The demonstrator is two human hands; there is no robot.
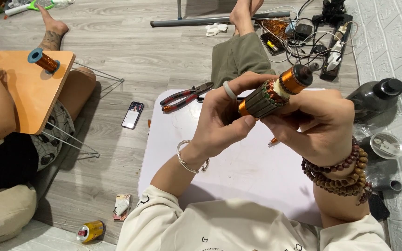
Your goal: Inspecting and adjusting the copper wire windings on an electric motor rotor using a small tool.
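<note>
Both my hands hold a motor armature (275, 91) with copper windings, dark steel slots and a copper commutator end, raised over a small white table (238, 172). My left hand (224, 118) wraps its lower end, thumb along the side; a pale ring sits on one finger and a silver bracelet on the wrist. My right hand (319, 123) cups it from the right, under the commutator end, with wooden bead bracelets on the wrist.
Red-handled pliers (185, 96) lie at the table's far left corner. On the floor are a phone (132, 115), a can (90, 231), a small packet (122, 207), tangled cables with a power strip (333, 51) and a dark jug (375, 95). Left, another person sits at an orange table (29, 93) with a copper wire spool (44, 61).
</note>
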